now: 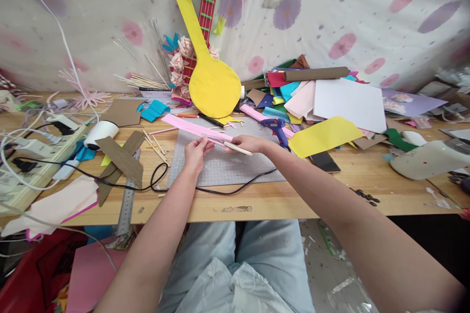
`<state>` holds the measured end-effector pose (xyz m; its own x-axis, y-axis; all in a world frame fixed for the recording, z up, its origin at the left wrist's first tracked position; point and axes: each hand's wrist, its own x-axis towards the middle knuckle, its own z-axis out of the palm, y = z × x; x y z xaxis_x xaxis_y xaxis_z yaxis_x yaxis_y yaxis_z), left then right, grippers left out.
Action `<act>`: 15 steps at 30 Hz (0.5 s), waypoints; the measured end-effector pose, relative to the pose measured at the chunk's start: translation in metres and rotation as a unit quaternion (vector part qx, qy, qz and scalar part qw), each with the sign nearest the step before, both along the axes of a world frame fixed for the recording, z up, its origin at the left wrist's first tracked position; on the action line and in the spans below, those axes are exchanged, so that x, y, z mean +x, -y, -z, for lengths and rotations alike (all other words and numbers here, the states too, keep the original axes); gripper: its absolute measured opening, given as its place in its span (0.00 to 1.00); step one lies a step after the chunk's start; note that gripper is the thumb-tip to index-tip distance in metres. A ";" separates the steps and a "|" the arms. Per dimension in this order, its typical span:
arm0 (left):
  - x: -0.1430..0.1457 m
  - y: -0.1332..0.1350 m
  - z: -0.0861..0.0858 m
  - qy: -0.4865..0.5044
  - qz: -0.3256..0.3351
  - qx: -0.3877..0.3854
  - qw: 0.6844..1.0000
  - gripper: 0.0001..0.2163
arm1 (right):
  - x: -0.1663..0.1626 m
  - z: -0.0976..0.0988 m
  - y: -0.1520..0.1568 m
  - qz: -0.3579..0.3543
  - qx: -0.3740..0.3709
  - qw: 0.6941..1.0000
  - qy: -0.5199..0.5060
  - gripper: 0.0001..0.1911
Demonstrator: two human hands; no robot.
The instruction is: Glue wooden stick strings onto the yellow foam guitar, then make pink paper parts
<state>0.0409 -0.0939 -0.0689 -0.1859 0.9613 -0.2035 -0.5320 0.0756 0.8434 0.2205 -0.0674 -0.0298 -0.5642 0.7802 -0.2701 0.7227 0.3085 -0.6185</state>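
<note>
My left hand (196,153) and my right hand (248,144) meet over a grey cutting mat (223,164) on the wooden table (279,195). Together they pinch a long pink foam strip (187,125) that runs up and left from my fingers. A thin pale stick (238,148) lies along the strip under my right fingers. A blue glue gun (276,128) lies just right of my right hand, its black cord (235,187) trailing across the mat's near edge.
A big yellow paddle-shaped cutout (209,78) leans at the back by a red guitar model (205,14). Foam and paper sheets (323,102) pile at the right. Brown cardboard pieces (121,159), a metal ruler (127,205), a power strip (36,156) and wooden sticks (156,144) lie left.
</note>
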 end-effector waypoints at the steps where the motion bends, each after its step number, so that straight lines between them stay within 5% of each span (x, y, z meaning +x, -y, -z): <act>1: 0.000 0.000 0.000 0.001 0.001 0.001 1.000 0.03 | 0.000 -0.001 0.001 -0.001 -0.016 1.000 -0.008 0.29; 7: 0.002 0.000 -0.001 -0.014 0.006 -0.001 1.000 0.02 | -0.001 -0.006 0.004 0.006 -0.118 0.991 -0.062 0.28; 15: 0.002 0.000 -0.002 -0.027 0.010 -0.012 1.000 0.02 | 0.000 -0.004 0.004 0.029 -0.131 0.987 -0.092 0.27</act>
